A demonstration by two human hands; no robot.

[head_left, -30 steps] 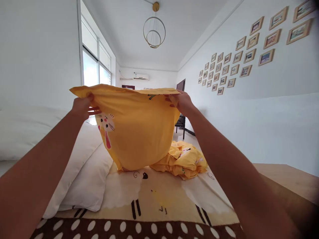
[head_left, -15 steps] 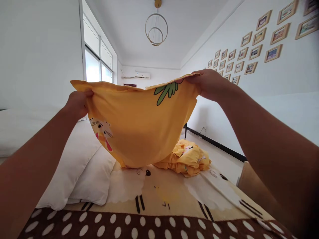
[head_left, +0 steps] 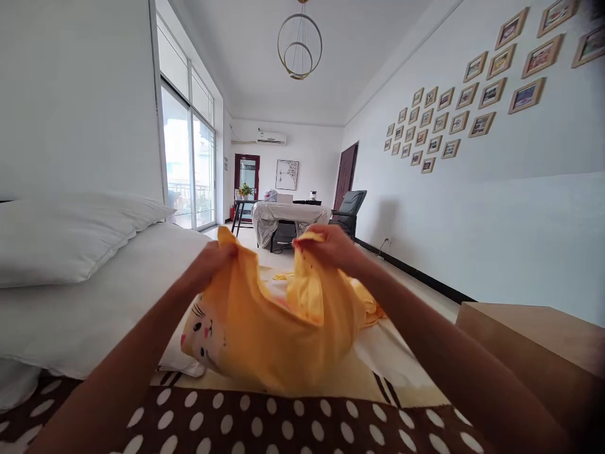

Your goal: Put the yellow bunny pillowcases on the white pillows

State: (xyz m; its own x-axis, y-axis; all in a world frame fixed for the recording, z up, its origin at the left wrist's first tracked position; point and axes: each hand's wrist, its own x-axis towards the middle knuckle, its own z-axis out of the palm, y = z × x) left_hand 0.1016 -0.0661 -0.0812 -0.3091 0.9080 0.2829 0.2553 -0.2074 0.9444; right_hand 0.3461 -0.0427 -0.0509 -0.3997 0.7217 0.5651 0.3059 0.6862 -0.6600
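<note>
Pinched at two places along its upper edge, the yellow cloth (head_left: 278,350) is held closed-fingered by the left hand (head_left: 218,255) and the right hand (head_left: 331,244), the hands well apart. With twelve o'clock straight ahead, it sags toward six from the midpoint of the grip, its long axis running roughly nine to three and its top edge dipping between the fists. Neither hand looks clearly nearer to its middle. A printed rabbit face shows at about seven. Below it spreads the polka-dot bedding (head_left: 258,424); whether the cloth's lower fold touches it, I cannot tell. At nine lie white pillows (head_left: 66,243), at about three a wooden furniture piece (head_left: 529,331). Partly behind the right forearm, at two, rests more yellow fabric (head_left: 371,306). Farther off, a covered table (head_left: 295,213) stands at twelve, a dark chair (head_left: 350,211) at one. High on the far wall, at twelve, any label on the air conditioner (head_left: 271,137) is too small to read; no other writing is legible.
</note>
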